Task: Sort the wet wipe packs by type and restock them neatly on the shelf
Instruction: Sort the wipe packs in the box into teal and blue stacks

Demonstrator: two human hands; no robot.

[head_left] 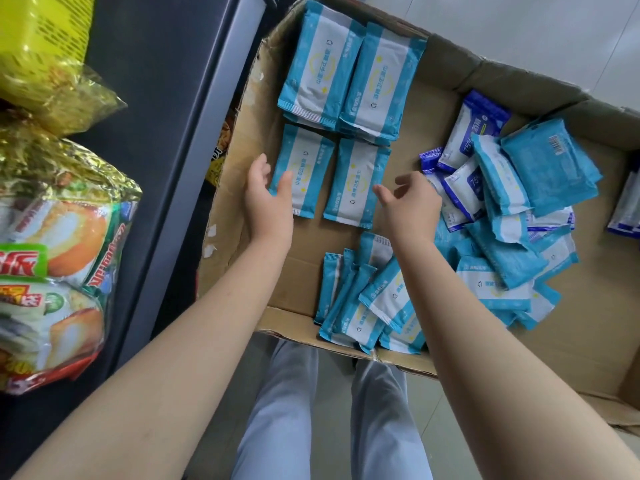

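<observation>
Cardboard box sitting open beside a dark shelf edge. Left hand hovering with fingers relaxed and apart, holding nothing; its thumb is overlapping the left edge of a flat light-blue wet wipe pack, contact unclear. A second flat pack is lying just beside it, between both hands. Right hand hanging loosely open, empty, just right of that pack. Jumbled pile of light-blue and dark-blue 75% packs lying beyond the right hand.

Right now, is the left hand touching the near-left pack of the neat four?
Cannot tell. The head view shows the left hand with its thumb overlapping the edge of the near-left pack, but from above neither contact nor gap is plain.
</observation>
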